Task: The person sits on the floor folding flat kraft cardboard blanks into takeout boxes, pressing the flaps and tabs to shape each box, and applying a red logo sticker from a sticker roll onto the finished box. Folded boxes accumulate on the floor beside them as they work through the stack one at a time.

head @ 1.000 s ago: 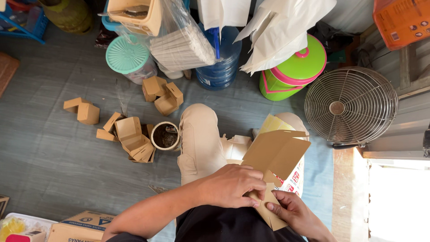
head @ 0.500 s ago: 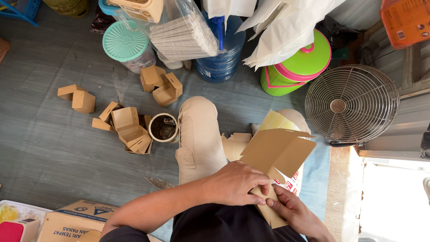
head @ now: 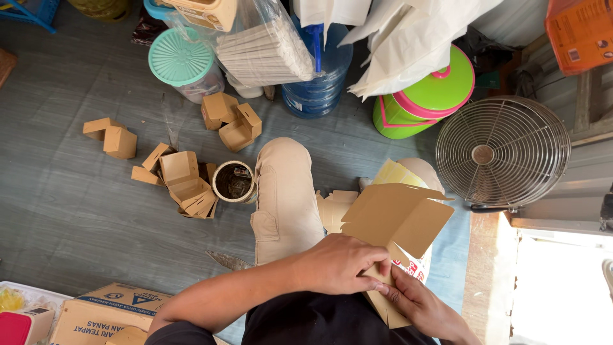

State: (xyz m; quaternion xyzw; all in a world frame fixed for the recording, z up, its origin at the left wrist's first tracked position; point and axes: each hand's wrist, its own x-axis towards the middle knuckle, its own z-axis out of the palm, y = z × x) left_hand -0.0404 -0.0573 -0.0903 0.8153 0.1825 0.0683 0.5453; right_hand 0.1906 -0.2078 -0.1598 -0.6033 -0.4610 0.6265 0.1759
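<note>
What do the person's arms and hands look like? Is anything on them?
Both hands, left and right, are bare: no gloves, rings or watch show. The left forearm is bare too, with no sleeve in view. Little shows of the right arm.

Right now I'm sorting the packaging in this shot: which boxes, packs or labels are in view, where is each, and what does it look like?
Flat brown cardboard blank: held by left hand and right hand, flaps open.
Small folded brown boxes: scattered on the grey floor, left.
Printed carton: bottom left, brown with blue print.
Orange box: top right corner.
Clear plastic pack: top centre, holding stacked pale sheets.
</note>
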